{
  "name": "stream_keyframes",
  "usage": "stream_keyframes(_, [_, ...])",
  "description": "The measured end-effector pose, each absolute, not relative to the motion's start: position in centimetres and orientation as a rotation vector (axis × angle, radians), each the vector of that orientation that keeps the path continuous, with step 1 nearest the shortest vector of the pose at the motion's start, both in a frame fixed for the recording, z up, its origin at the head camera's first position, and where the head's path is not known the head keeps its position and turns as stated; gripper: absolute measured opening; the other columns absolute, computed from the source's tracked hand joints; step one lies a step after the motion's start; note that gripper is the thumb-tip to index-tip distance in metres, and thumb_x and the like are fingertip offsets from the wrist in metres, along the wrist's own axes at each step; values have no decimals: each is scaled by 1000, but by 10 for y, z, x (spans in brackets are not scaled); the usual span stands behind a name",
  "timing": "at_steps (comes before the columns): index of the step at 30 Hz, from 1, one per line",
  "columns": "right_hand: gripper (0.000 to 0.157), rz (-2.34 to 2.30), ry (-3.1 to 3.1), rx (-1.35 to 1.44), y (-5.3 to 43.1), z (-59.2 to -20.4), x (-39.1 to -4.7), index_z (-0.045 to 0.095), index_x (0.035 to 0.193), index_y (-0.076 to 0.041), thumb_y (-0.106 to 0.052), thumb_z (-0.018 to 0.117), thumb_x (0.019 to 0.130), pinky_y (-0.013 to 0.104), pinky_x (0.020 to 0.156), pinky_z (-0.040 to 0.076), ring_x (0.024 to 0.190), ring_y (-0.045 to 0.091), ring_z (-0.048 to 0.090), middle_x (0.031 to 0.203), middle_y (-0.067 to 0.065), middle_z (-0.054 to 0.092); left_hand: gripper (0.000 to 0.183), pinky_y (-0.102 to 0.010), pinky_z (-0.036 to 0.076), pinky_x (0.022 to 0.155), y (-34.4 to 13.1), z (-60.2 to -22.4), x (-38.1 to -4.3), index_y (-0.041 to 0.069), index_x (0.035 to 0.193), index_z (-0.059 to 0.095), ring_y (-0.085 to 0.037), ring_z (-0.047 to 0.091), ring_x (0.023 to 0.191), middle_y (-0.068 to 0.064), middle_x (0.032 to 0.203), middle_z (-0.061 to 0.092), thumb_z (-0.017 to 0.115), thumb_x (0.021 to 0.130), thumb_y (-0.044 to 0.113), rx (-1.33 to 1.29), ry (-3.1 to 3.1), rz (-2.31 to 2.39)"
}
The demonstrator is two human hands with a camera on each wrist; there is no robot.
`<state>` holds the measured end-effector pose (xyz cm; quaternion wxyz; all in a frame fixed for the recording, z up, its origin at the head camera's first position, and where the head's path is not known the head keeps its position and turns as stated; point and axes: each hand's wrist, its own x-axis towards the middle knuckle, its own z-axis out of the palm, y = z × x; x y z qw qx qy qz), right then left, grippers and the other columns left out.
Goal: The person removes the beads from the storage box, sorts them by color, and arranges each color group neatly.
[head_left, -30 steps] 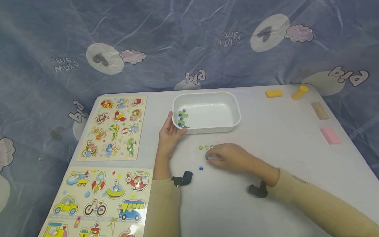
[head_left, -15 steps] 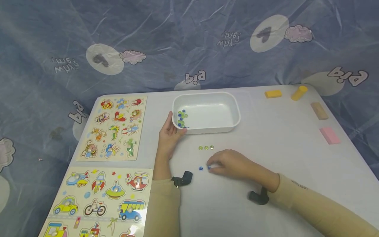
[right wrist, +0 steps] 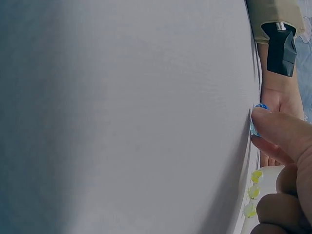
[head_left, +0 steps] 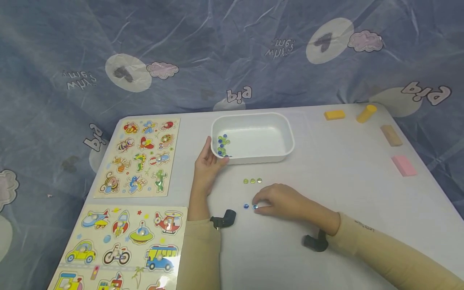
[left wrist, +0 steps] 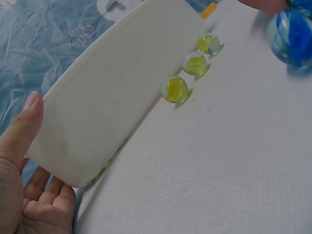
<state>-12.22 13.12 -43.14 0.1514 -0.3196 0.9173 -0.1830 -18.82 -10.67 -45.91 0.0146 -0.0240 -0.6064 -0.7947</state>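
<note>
My left hand (head_left: 206, 171) grips the left front corner of a white plastic tub (head_left: 253, 160), thumb at the rim and fingers around the lower corner. Inside, blue and yellow-green marbles (head_left: 222, 146) cluster at the left end. With thumb and index finger, my right hand (head_left: 284, 201) pinches a blue marble (head_left: 255, 207) low at the tabletop. Just left of it lies another blue marble (head_left: 246, 206), which looms large in the left wrist view. Three clear marbles with yellow swirls (left wrist: 174, 89) form a row in front of the tub.
Two wooden knob puzzles, an insect board (head_left: 174, 161) and a vehicle board (head_left: 137, 217), lie on the left. Along the right side are a yellow block (head_left: 334, 115), a yellow cylinder (head_left: 366, 114), a brown block (head_left: 391, 135) and a pink block (head_left: 404, 166). A patterned blue cloth hangs behind.
My right hand has moved toward the table's front with the blue marble, down beside the other blue one. The third yellow marble has come into full view. My left hand stays on the tub.
</note>
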Motion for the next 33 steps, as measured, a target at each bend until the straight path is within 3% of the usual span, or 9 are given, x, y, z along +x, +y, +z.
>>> stream_keyframes(6, [17,-531,2650,-922,130,-433,-123,73,97,-28,-34,72,82,26,80,56,85,-1,62,93,-18,71,94,-19,35,112,-107,-457,-187,16,151,23,-18,25,145,0,158,24,76,75,2,-78,-1889,-2475])
stream_keyframes(22, [23,-503,2662,-930,128,-433,-123,73,101,-28,-37,74,80,27,84,57,91,1,64,95,-18,71,93,-27,32,116,-107,-457,-187,17,151,24,-17,24,145,2,158,23,76,76,1,-67,-1901,-2469])
stream_keyframes(30, [29,-537,2694,-928,140,-410,-129,71,107,-30,-42,72,80,30,91,56,100,3,64,103,-18,69,92,-25,32,115,-106,-461,-189,17,150,25,-18,26,145,1,157,25,77,75,3,-79,-1884,-2445])
stream_keyframes(33, [28,-624,2720,-924,145,-397,-140,71,106,-30,-44,70,81,26,85,57,92,1,64,102,-17,69,92,-25,32,115,-105,-462,-189,16,150,26,-18,27,144,1,157,26,77,75,6,-80,-1890,-2425])
